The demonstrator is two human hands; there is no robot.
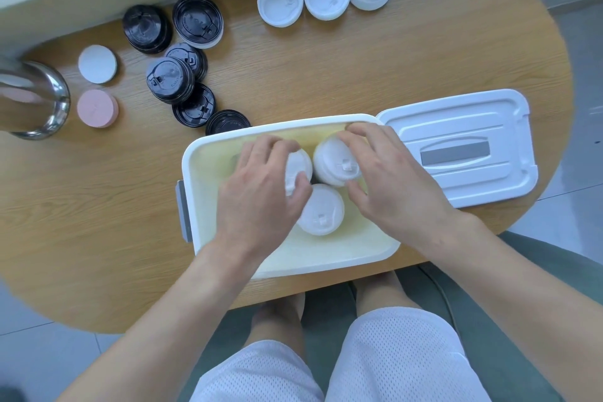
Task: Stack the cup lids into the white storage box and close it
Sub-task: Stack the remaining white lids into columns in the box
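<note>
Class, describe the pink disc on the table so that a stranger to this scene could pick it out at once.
Start at the wooden table and go to its left end, where a shiny metal container stands. Just right of it lie two plain round discs; the pink disc is the nearer one, the only pink thing, below its white disc neighbour.

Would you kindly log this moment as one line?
left hand: grips white stack | right hand: grips white stack | box: open | black lids: on table

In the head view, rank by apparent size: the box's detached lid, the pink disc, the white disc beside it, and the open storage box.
1. storage box
2. box lid, though the box sits nearer the camera
3. pink disc and white disc look alike; not ranked.
</note>
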